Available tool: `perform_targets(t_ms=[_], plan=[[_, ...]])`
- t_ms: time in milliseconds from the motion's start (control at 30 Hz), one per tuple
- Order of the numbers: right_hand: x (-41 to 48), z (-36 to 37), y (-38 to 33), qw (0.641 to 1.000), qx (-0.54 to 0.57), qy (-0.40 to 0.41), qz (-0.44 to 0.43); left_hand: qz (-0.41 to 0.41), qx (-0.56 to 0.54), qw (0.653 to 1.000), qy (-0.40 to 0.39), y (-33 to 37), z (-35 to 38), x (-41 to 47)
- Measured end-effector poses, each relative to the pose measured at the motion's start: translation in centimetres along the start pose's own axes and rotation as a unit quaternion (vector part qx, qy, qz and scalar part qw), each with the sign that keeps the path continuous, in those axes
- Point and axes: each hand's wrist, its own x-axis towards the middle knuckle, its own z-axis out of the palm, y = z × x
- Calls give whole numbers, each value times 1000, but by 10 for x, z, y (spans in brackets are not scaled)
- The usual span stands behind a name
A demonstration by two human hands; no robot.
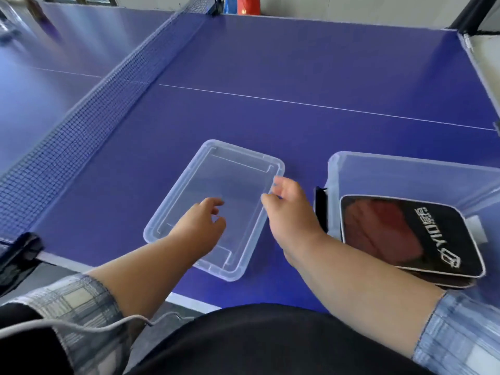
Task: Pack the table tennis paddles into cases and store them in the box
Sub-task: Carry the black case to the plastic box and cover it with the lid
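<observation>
A clear plastic lid (238, 163) lies upside down on the blue table tennis table (297, 63), near its front edge. My left hand (203, 223) hovers over the lid's middle with fingers apart, holding nothing. My right hand (292, 209) reaches to the lid's right rim, fingers spread and close to the edge; whether they touch it is unclear. At the right stands a clear plastic box (405, 169). Inside it lies a black paddle case (422, 236) with white lettering and a window showing red rubber. A second case edge (457, 282) peeks out beneath it.
The net (89, 112) runs diagonally across the table at the left, with its black clamp (21, 250) at the front edge. Red and blue bags (243, 5) stand beyond the far end. My dark lap fills the bottom of the view.
</observation>
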Motion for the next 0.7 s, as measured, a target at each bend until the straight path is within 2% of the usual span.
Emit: perform_targets(t_ms=[100, 233, 300, 400, 433, 500, 567, 700], plan=[[3, 48, 35, 986, -15, -53, 156, -55, 133, 988, -47, -73, -24, 15], [9, 71, 71, 957, -7, -15, 290, -112, 190, 972, -74, -128, -36, 27], [9, 80, 86, 935, 18, -2, 354, -48, 247, 964, -82, -138, -32, 28], [12, 93, 108, 911, 53, 14, 410, 196, 283, 929, -132, -140, -15, 22], [14, 95, 112, 906, 59, 27, 418, 239, 290, 912, -163, -139, -7, 20], [17, 99, 118, 900, 74, 49, 427, 254, 319, 893, -190, -136, 7, 20], [20, 102, 120, 896, 98, 66, 428, 258, 341, 886, -179, -134, 14, 25], [23, 101, 121, 894, 109, 79, 427, 344, 447, 808, -170, -130, 18, 27]])
